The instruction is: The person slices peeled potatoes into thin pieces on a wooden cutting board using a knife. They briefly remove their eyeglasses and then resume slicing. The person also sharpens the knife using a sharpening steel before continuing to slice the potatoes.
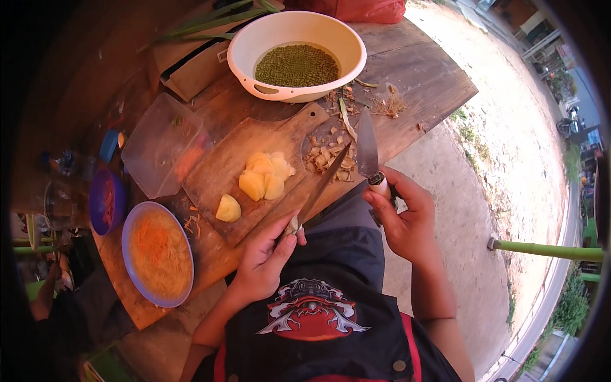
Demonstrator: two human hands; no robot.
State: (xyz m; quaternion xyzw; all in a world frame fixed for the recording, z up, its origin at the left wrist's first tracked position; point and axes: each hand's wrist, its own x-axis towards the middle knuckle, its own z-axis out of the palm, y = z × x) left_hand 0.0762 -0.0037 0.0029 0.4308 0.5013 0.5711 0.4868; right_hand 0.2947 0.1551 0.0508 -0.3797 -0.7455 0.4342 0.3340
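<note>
My left hand (262,267) grips a narrow, dark-bladed knife (327,184) by its handle, the tip slanting up and away. In my right hand (410,217) is a second knife (366,148) with a broader grey blade and a pale handle, its point facing away from me. The two blades are close together, over the near edge of the table. Beyond my left hand lies a wooden cutting board (267,138) with a handle. It carries overlapping peeled potato slices (260,179) and a cut potato piece (228,208). Brown peelings (329,157) are heaped beside the board.
The wooden table (420,71) holds a white basin (238,57) of green beans in water, a clear plastic container (152,143), a purple bowl (94,210) and a bowl (189,281) of orange and pale shreds. Another person's arm (45,291) shows at far left.
</note>
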